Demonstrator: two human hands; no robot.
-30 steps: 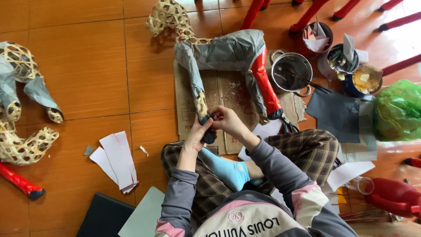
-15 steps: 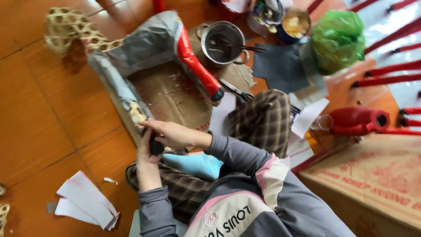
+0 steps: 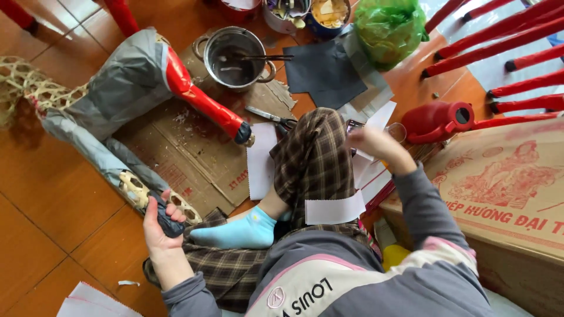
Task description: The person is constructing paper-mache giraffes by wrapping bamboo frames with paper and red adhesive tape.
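At 8 o'clock on the floor, the left hand [image 3: 157, 222] wraps its fingers closed around the black foot tip [image 3: 170, 223] of a bamboo-frame figure [image 3: 117, 100]. Forearm extends toward 12. At 2 o'clock, the right hand [image 3: 376, 144] reaches over white paper sheets [image 3: 367, 167]; whether its fingers grip anything cannot be told. Steel pot [image 3: 235, 56] at 12.

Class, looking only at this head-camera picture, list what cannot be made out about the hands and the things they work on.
- Right hand: motion-blurred, so whatever it grasps among the white paper sheets is unclear.
- Left hand: its fingers wrap the dark foot tip, hiding its shape.
- Bamboo frame: cut off by the left edge.
- Metal pot: contents too dark to identify.
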